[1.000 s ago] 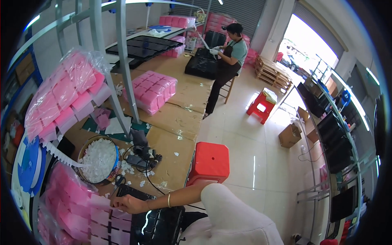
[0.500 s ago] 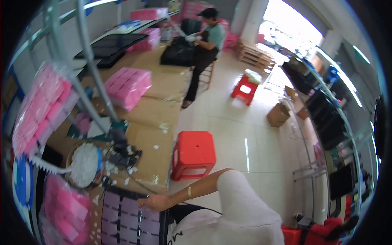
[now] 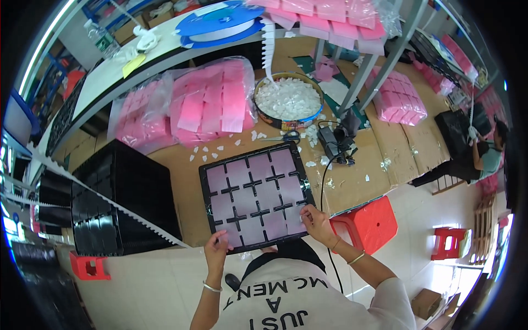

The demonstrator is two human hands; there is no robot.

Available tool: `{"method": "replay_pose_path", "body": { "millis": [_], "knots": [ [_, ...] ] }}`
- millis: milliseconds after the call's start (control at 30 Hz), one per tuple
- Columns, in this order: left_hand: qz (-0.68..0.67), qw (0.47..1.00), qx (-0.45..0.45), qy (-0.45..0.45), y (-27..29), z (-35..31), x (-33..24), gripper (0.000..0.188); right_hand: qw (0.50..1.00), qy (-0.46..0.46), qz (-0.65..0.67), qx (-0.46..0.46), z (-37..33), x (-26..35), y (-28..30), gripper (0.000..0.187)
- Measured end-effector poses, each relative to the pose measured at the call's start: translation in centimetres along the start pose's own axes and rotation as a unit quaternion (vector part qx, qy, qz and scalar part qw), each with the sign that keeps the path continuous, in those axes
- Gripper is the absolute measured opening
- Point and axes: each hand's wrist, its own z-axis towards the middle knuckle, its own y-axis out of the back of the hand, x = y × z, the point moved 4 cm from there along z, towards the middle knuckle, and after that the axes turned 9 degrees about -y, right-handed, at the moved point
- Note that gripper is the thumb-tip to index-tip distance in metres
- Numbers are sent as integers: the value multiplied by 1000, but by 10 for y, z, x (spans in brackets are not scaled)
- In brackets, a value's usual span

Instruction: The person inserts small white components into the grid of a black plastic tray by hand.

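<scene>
fingers [image 3: 311,215] at either side, black tray [image 3: 301,173] between them

Left grip [image 3: 216,246] and right grip [image 3: 317,223] touch the black tray [image 3: 302,175].

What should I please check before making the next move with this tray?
1. Lilac sheets inside the black tray's rim: ok.
2. Left hand at the tray: ok, by its near left corner.
3. Right hand at the tray: ok, by its near right corner.
4. Scissors off the sheets: ok, beyond the far edge.
5. Cardboard free of loose white pieces: not ok, several lie behind the tray.
6. Cable clear of the right hand: cannot tell, it passes close by.
</scene>
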Motion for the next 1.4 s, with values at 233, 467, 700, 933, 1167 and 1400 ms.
{"method": "replay_pose_path", "body": {
  "millis": [233, 467, 700, 933, 1167, 1400],
  "knots": [
    [16, 999, 7, -43, -7, 14, -9, 28, 1000, -21, 21, -1, 12, -2, 7, 12],
    [342, 911, -50, -226, -12, 0, -34, 39, 992, 53, -118, -7, 3, 17, 13, 32],
    [495, 801, 9, -337, -83, 90, -56, 57, 965, 174, -195, 25, 80, 55, -53, 67],
    [581, 773, 70, -245, -63, 150, -31, 54, 940, 143, -306, -42, 139, 12, -54, 59],
    [490, 814, -155, -270, -39, 196, -43, 65, 965, 74, -176, -178, 181, 13, -8, 70],
    [309, 943, -61, -104, -30, 235, -17, 82, 989, -68, -38, -123, 213, -31, -23, 77]
  ]
}}
